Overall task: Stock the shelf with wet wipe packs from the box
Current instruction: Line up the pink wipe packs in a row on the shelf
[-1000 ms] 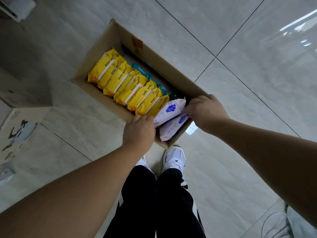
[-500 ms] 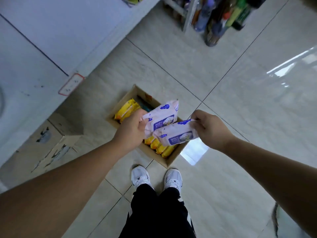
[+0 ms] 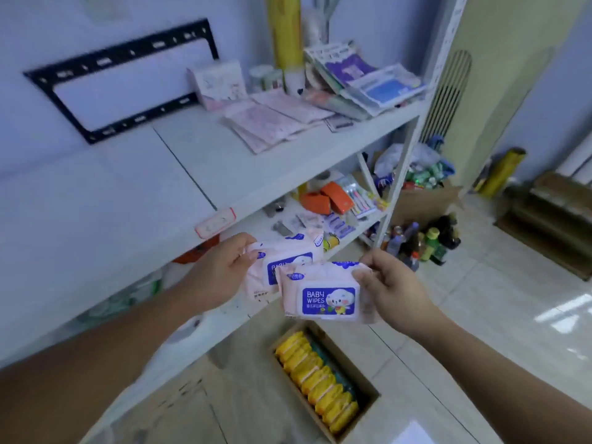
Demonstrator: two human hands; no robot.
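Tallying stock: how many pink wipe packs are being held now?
2. The rear pack is in the left hand; the front pack, overlapping it, in the right hand.

left hand (image 3: 221, 277): bare | right hand (image 3: 394, 290): bare | forearms (image 3: 96, 363): bare to frame edge

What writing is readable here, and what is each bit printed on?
"BABY WIPES": blue label of the near pack, in the right hand.
"BAB", the rest covered: blue label of the far pack, in the left hand.
Too small: the line under "WIPES".
Too blurred: the yellow packs in the box, the red-edged shelf tag.
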